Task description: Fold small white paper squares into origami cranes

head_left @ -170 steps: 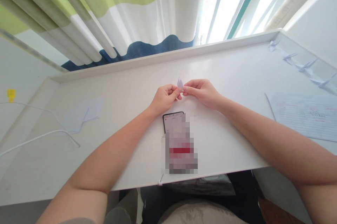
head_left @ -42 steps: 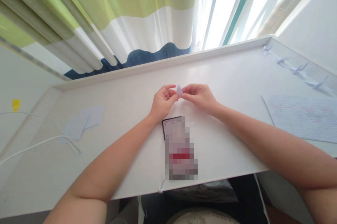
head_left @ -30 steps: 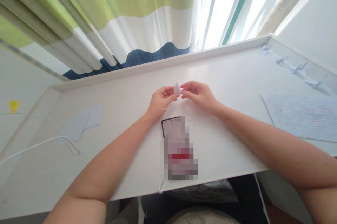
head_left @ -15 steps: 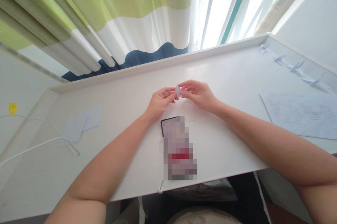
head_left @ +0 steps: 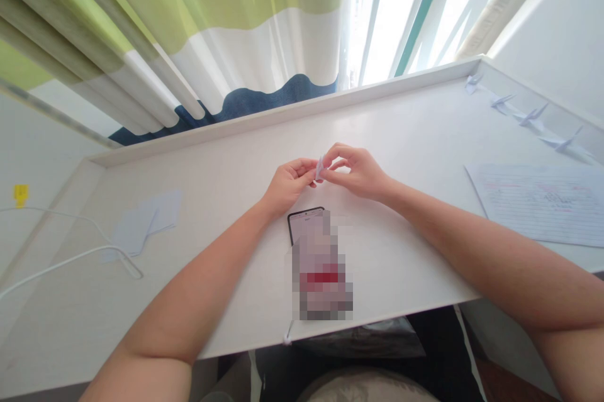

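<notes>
A small piece of folded white paper (head_left: 319, 167) is held up above the desk, between my two hands. My left hand (head_left: 289, 184) pinches its lower left side between thumb and fingers. On the other side, my right hand (head_left: 357, 170) has its thumb and index finger closed on the paper, leaving a gap between the curved fingers. The fingertips hide part of the folds. Just below the hands lies a phone (head_left: 306, 218), its screen mostly blurred out by blocks.
Several folded paper figures (head_left: 531, 114) line the desk's right edge, near a lined sheet with writing (head_left: 542, 204). Loose white paper pieces (head_left: 141, 224) and a white cable (head_left: 70, 268) lie at left. A raised rim (head_left: 283, 111) runs along the back, before a curtain (head_left: 264, 31).
My right hand's fingers have bent and shifted on the folded paper, and the paper has turned to a narrower, more slanted angle. My left hand keeps its pinch.
</notes>
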Action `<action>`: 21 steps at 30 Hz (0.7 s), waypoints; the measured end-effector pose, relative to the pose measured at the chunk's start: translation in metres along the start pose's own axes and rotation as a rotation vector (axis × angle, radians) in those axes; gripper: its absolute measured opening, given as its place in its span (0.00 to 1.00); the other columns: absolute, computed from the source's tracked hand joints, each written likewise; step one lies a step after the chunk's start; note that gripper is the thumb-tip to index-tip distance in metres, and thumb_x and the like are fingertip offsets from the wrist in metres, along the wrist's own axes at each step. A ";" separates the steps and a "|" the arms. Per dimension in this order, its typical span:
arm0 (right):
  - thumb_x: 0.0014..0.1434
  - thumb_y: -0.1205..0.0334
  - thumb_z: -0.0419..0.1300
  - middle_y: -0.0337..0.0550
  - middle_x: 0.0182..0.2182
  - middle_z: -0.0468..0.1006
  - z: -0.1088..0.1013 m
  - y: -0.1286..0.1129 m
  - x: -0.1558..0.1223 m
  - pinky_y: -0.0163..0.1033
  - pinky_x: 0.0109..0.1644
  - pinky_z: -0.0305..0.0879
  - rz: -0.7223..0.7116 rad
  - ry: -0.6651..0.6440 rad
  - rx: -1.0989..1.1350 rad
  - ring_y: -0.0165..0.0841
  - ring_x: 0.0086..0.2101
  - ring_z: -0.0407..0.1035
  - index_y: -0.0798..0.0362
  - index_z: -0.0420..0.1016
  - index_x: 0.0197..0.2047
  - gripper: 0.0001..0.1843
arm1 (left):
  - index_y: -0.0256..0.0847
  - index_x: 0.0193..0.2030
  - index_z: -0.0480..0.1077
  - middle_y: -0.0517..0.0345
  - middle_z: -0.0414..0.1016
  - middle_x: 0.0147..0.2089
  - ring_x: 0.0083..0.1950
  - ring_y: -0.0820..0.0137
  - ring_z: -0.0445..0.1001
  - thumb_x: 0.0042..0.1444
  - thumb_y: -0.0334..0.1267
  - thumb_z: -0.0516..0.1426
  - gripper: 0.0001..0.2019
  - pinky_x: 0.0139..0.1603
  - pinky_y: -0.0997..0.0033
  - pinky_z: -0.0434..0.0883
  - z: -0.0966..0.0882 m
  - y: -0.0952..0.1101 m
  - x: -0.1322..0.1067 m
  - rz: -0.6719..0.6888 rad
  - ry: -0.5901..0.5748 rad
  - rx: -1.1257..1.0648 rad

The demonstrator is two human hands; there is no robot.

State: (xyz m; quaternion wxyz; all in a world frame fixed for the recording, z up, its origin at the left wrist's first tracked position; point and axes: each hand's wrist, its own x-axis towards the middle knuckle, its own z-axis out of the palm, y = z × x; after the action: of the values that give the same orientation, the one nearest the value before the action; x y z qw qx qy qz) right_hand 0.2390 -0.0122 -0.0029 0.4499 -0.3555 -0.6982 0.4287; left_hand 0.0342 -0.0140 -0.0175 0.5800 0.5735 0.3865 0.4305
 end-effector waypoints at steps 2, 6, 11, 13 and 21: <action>0.59 0.53 0.71 0.41 0.39 0.82 0.000 0.000 0.000 0.50 0.53 0.76 -0.008 0.002 -0.026 0.38 0.42 0.78 0.48 0.80 0.33 0.09 | 0.42 0.45 0.82 0.53 0.86 0.42 0.40 0.68 0.81 0.54 0.54 0.73 0.20 0.45 0.64 0.76 0.000 0.000 0.000 -0.007 0.001 -0.003; 0.59 0.49 0.71 0.41 0.37 0.82 0.000 0.000 0.000 0.50 0.51 0.76 0.016 0.047 -0.005 0.37 0.41 0.77 0.48 0.78 0.31 0.14 | 0.42 0.48 0.81 0.52 0.87 0.44 0.43 0.65 0.83 0.56 0.55 0.72 0.21 0.48 0.62 0.77 0.000 0.000 -0.001 -0.021 -0.006 -0.027; 0.56 0.42 0.74 0.42 0.35 0.84 0.002 0.002 0.002 0.49 0.49 0.77 0.087 0.095 0.064 0.37 0.38 0.77 0.49 0.78 0.32 0.20 | 0.45 0.53 0.77 0.52 0.87 0.47 0.48 0.63 0.85 0.55 0.54 0.73 0.24 0.50 0.63 0.76 -0.002 0.005 -0.001 -0.030 -0.072 -0.047; 0.54 0.42 0.75 0.41 0.33 0.83 0.003 0.002 0.002 0.47 0.46 0.77 0.115 0.088 0.104 0.36 0.35 0.77 0.49 0.78 0.32 0.20 | 0.45 0.52 0.75 0.52 0.87 0.46 0.49 0.63 0.85 0.55 0.52 0.74 0.24 0.51 0.62 0.75 -0.002 0.005 -0.001 -0.043 -0.085 -0.056; 0.58 0.54 0.73 0.40 0.35 0.84 0.000 0.002 0.001 0.48 0.47 0.76 0.033 0.090 0.054 0.36 0.37 0.79 0.49 0.82 0.39 0.10 | 0.41 0.52 0.75 0.53 0.87 0.42 0.47 0.62 0.85 0.53 0.49 0.75 0.25 0.50 0.62 0.73 -0.002 0.003 -0.001 -0.062 -0.092 -0.082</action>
State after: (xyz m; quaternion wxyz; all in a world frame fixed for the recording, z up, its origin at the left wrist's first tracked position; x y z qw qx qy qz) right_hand 0.2391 -0.0103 -0.0047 0.4830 -0.3735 -0.6594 0.4386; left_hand 0.0320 -0.0149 -0.0147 0.6332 0.5561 0.3591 0.4011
